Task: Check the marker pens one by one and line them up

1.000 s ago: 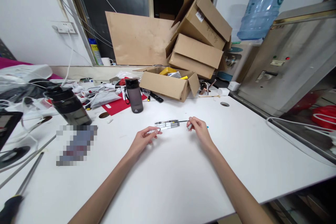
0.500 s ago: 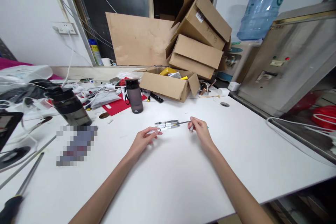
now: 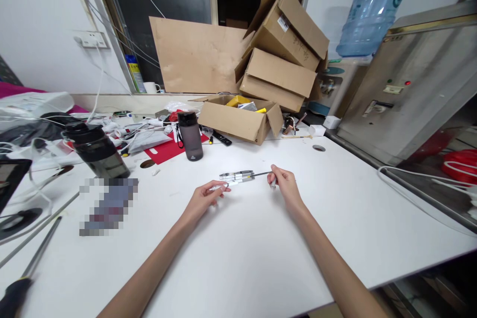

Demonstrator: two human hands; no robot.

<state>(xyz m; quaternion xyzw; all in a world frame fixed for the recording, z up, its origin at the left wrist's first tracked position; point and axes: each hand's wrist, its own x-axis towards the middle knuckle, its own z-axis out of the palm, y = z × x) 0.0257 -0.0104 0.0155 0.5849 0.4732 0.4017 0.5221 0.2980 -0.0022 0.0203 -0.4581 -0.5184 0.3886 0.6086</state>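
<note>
Several pens lie in a small row on the white table just beyond my hands. My left hand pinches the near end of a pale pen that lies on the table at the left of the row. My right hand is closed in a pinch on a small pale pen part, held by the tip of a thin dark refill that sticks out of the row to the right.
A grey bottle stands behind the pens, a larger dark bottle at the left. An open cardboard box and stacked boxes fill the back. Cables, a red sheet and clutter cover the left side.
My right hand has shifted slightly, closing tighter on the small part beside the refill tip. The left hand and the pens have stayed in place.
</note>
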